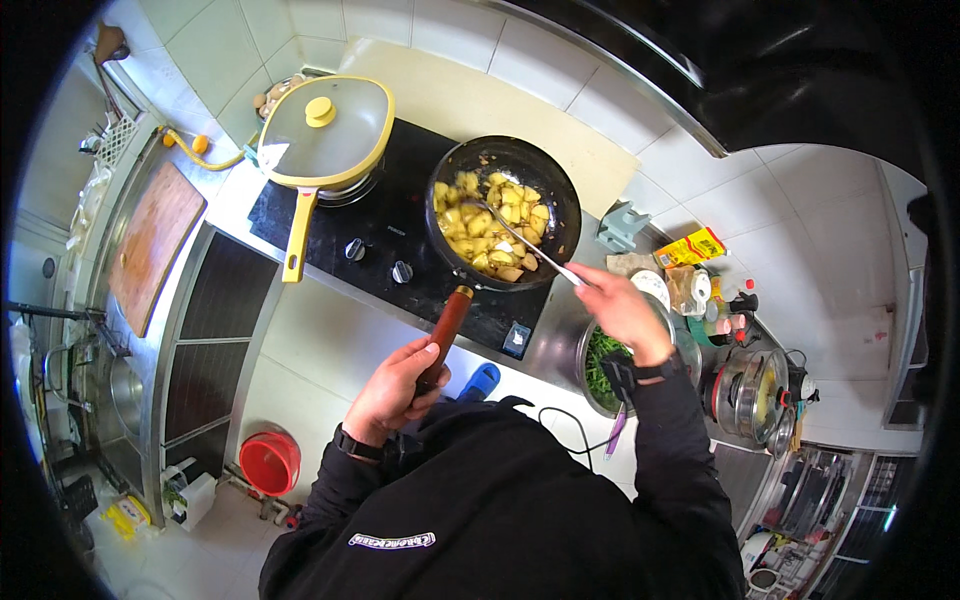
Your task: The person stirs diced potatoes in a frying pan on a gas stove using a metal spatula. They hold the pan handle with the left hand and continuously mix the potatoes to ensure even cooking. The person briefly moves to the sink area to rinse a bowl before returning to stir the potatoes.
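My left hand (401, 379) grips the brown wooden handle (452, 316) of a dark wok (564, 225). The wok sits over the right side of a black gas cooktop (379, 262). Inside it lie chunks of yellow potato (480, 225), browned in places and glossy. In my right hand (619, 304) is a long metal spatula or spoon (536, 249) with a pale handle; its working end reaches in among the potatoes and is partly hidden by them. A metal bowl of chopped greens (600, 364) stands below my right wrist, partly covered by it.
A yellow-rimmed pan with a glass lid (330, 139) occupies the left burner, its handle (300, 240) jutting over the counter edge. Seasoning containers (688, 289) and a glass-lidded steamer pot (750, 394) line the right counter. A cutting board (157, 247) lies left. A red bucket (270, 463) stands on the floor.
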The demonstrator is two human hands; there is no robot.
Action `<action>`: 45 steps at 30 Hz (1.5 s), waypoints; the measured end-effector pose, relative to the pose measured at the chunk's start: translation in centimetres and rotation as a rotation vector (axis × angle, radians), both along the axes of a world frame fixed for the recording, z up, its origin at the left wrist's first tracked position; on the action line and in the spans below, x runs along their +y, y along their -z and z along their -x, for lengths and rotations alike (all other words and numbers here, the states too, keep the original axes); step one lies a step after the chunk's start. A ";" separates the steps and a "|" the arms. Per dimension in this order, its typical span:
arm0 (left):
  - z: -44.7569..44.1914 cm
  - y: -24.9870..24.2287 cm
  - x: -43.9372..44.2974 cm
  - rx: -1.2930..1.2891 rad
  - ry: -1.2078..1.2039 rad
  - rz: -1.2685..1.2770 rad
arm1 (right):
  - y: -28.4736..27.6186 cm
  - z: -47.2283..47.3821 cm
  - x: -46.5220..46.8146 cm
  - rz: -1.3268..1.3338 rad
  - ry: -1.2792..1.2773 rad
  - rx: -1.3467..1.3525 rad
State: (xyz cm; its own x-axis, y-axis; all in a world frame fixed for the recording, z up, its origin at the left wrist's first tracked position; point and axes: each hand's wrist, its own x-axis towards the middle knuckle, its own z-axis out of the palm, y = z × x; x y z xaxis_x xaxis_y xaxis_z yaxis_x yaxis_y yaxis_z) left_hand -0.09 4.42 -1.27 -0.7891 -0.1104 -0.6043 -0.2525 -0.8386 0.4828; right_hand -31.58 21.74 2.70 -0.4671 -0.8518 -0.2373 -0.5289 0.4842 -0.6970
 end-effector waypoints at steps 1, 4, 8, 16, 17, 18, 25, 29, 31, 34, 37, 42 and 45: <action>0.0 0.1 0.0 0.006 -0.004 0.007 | -0.7 0.2 0.8 -0.016 0.001 0.076; 0.0 0.2 0.1 0.019 -0.023 -0.010 | -0.8 1.2 0.9 0.003 0.084 0.168; 0.1 -0.1 0.0 0.017 -0.007 -0.010 | 2.3 1.1 -3.7 0.079 0.175 0.239; 0.0 0.2 -0.1 0.013 -0.008 0.007 | -0.4 0.0 -1.2 -0.086 0.083 0.004; 0.0 0.2 0.0 0.011 -0.013 0.003 | -0.5 0.3 -1.3 -0.014 0.055 0.035; 0.0 0.1 0.0 0.004 -0.009 -0.006 | -0.1 0.5 -1.8 -0.009 0.092 0.081; 0.1 0.0 0.0 0.018 -0.004 0.007 | 2.4 -1.2 -4.0 -0.011 0.015 0.102; -0.1 0.3 0.2 0.012 -0.027 0.000 | -1.5 -1.3 0.9 -0.005 -0.071 0.260; -0.2 0.2 0.2 0.010 -0.025 -0.002 | -2.5 -0.5 1.7 -0.007 -0.001 0.349; 0.0 0.1 0.1 0.019 -0.011 -0.003 | -3.4 0.9 2.2 -0.079 -0.015 0.490; 0.0 0.0 0.1 0.018 -0.010 -0.008 | -5.6 1.7 3.7 -0.299 -0.079 0.375; -0.1 -0.1 0.0 0.017 -0.024 -0.020 | -11.4 1.8 6.0 -0.262 -0.120 0.347; 0.0 -0.3 0.0 -0.003 -0.010 -0.003 | -10.9 0.6 4.4 -0.289 -0.225 0.376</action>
